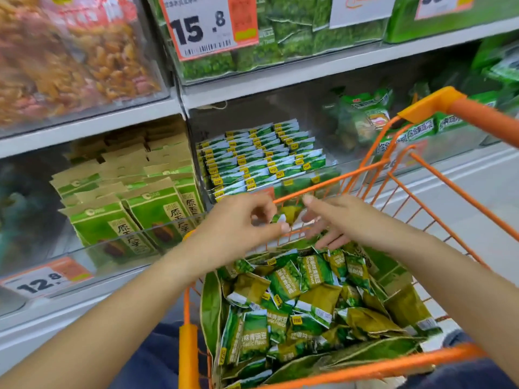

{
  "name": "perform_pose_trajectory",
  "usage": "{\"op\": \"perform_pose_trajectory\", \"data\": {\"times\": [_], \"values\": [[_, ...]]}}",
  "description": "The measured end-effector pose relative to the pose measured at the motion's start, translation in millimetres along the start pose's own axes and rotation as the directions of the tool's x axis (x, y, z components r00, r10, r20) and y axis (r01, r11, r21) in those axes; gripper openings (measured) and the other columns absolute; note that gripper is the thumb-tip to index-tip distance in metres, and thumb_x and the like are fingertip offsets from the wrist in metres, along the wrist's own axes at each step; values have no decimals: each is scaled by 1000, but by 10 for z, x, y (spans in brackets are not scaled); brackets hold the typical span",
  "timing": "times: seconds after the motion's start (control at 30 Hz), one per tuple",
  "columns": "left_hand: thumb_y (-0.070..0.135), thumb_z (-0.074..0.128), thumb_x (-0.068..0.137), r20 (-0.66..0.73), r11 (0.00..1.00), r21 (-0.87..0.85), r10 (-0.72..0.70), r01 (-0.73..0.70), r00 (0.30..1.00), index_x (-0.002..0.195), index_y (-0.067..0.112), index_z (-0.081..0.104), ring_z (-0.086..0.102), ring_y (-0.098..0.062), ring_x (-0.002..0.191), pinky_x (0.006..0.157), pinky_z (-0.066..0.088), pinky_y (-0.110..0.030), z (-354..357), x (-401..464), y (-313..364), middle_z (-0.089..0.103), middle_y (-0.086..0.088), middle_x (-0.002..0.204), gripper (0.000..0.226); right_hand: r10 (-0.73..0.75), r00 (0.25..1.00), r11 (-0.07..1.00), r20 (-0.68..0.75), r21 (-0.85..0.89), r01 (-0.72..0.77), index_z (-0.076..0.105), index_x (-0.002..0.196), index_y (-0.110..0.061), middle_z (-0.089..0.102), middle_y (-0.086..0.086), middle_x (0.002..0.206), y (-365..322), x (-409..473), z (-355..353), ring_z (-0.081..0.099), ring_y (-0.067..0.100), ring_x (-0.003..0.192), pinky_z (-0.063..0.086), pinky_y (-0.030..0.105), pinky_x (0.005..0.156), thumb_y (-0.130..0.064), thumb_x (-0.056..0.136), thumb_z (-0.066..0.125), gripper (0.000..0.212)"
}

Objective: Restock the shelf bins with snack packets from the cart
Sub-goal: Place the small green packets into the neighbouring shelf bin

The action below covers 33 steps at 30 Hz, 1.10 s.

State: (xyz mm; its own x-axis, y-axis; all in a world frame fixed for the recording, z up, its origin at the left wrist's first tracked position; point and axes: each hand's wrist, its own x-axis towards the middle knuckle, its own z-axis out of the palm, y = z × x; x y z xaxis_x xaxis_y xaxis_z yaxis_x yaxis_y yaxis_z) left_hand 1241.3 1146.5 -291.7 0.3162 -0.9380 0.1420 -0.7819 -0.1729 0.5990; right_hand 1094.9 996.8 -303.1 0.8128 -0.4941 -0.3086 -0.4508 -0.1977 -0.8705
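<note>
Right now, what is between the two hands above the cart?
In the head view, a small green packet sits between the left hand and the right hand, with the orange cart front rim behind it.

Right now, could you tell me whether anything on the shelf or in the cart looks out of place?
Nothing looks damaged or spilled. The packets in the cart lie in a loose jumble, while those in the shelf bin stand in neat rows.
</note>
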Motion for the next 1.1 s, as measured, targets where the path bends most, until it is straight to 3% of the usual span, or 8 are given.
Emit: {"op": "perform_pose_trajectory", "data": {"times": [0.07, 0.17, 0.3, 0.53, 0.7, 0.8, 0.93, 1.1], "values": [[40, 65, 83, -266, 967, 188, 218, -171, 939, 75, 23, 52, 60, -11, 82, 67, 46, -32, 50, 82, 131, 61, 9, 82, 23, 10, 998, 951, 54, 309, -27, 66, 102, -17, 75, 4, 89, -88, -70, -57, 73, 22, 83, 60, 32, 68, -58, 90, 42, 49], [32, 63, 83, -226, 869, 369, 428, -329, 875, 81, 19, 58, 62, -18, 96, 76, 48, -36, 255, 185, 257, 64, 4, 100, 14, -83, 992, 799, -90, 590, 121, 66, 79, -21, 71, -5, 71, -97, -44, -60, 69, 18, 78, 58, 32, 71, -34, 93, 55, 23], [34, 62, 87, -267, 967, -133, 177, -218, 947, 92, 25, 63, 62, -6, 101, 87, 52, -34, 274, 251, 358, 66, 12, 106, 10, -16, 979, 778, -201, 612, 139, 60, 80, -20, 71, 3, 95, 13, 12, -127, 64, 17, 83, 50, 38, 79, -13, 90, 63, 12], [36, 70, 85, 111, 938, -278, -182, 206, 977, 132, 22, 55, 55, -9, 117, 99, 48, -32, 2, 788, 307, 55, 9, 130, 51, -83, 965, 909, -250, 377, 176, 68, 99, -16, 67, 13, 88, -140, 149, -191, 57, 16, 84, 48, 27, 75, -14, 89, 65, 11], [27, 73, 84, 153, 811, -436, -360, 390, 920, 120, 12, 64, 60, -8, 93, 66, 51, -17, -26, 1149, 69, 60, 3, 116, 40, -223, 807, 975, -547, -114, 191, 66, 109, -14, 65, 2, 95, -123, 600, -330, 59, 19, 92, 44, 31, 79, -25, 97, 51, 21], [18, 72, 86, -95, 747, -593, -436, 301, 895, 93, 19, 63, 60, -11, 82, 66, 51, -20, 9, 1406, -102, 62, 6, 88, 11, -587, 655, 666, -475, -744, 57, 68, 103, -9, 68, 11, 97, 19, 892, -378, 61, 30, 95, 44, 37, 88, -28, 99, 43, 32], [14, 72, 85, -182, 634, -736, -522, 236, 833, 114, 1, 62, 65, -13, 75, 78, 57, -30, 114, 2037, -309, 69, -12, 104, 33, -635, 715, 480, -293, -875, 68, 65, 77, -16, 66, 9, 73, 194, 1118, -374, 64, 30, 73, 35, 31, 53, -44, 99, 29, 51], [25, 59, 95, -247, 953, -49, -301, 298, 921, 141, 19, 45, 52, -24, 123, 92, 39, -23, 249, 2784, -411, 53, -4, 138, 48, -789, 449, 511, -419, -854, 101, 54, 51, -16, 45, 3, 40, 393, 1216, -346, 43, 26, 36, 20, 24, 46, -31, 90, 39, 45]]}}
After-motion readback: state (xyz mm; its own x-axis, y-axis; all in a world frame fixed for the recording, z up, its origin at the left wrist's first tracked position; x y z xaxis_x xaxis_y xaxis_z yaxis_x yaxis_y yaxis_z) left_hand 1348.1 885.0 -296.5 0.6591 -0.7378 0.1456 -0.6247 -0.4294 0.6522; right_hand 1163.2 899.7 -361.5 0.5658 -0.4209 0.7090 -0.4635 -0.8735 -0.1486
